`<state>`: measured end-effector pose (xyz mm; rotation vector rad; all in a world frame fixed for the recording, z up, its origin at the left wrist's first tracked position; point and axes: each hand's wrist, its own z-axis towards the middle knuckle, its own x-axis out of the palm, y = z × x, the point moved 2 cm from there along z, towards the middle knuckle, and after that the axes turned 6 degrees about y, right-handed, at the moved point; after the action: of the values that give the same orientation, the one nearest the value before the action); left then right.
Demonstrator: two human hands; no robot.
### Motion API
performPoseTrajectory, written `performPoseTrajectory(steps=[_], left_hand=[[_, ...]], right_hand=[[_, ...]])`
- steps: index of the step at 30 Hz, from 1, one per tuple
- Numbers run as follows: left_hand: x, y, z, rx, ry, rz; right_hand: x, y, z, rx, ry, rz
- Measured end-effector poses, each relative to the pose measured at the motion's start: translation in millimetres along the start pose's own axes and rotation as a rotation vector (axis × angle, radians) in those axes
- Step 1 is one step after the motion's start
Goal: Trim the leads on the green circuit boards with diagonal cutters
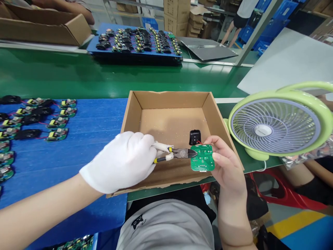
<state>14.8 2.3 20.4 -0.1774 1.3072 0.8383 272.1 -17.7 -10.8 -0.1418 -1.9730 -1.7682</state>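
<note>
My left hand [125,161], in a white glove, is closed around the handles of diagonal cutters [182,153]. Their tip meets the left upper edge of a green circuit board [202,159]. Bare, my right hand [226,159] pinches that board by its right edge, its soldered side turned up toward me. A black plastic part [195,137] with a red wire hangs just beyond the board. Both hands are above a shallow open cardboard box [171,119], whose floor carries small light specks. Whether the cutter jaws are fully closed is hard to see.
On the blue mat [96,146] at left lie rows of boards with black cables [28,133]. A lime-green fan [275,126] stands right of the box. Across the green belt [65,74] sits a blue tray [93,47] full of similar boards. Other people are nearby.
</note>
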Motion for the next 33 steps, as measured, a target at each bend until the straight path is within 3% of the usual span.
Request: performPoseTrajectory(steps=[5, 11, 18, 23, 33], left_hand=[[0.5, -0.1, 2.3, -0.059, 0.024, 0.013], [1.2, 4.5, -7.3, -0.126, 0.137, -0.046], [-0.1, 3.9, -7.3, -0.098, 0.061, -0.063], [-3.3, -6.8, -3.8, -0.156, 0.031, -0.091], [-7.4, -10.8, -7.3, -0.149, 0.037, -0.125]], right_hand=[[1.3, 0.7, 1.5, 0.005, -0.023, 0.003], [2.2, 0.5, 1.3, -0.030, -0.011, 0.058], [1.5, -0.6, 1.1, -0.042, 0.035, 0.077], [3.6, -3.4, -1.3, -0.093, 0.038, 0.046], [0.1, -3.3, -0.8, -0.051, 0.028, -0.022]])
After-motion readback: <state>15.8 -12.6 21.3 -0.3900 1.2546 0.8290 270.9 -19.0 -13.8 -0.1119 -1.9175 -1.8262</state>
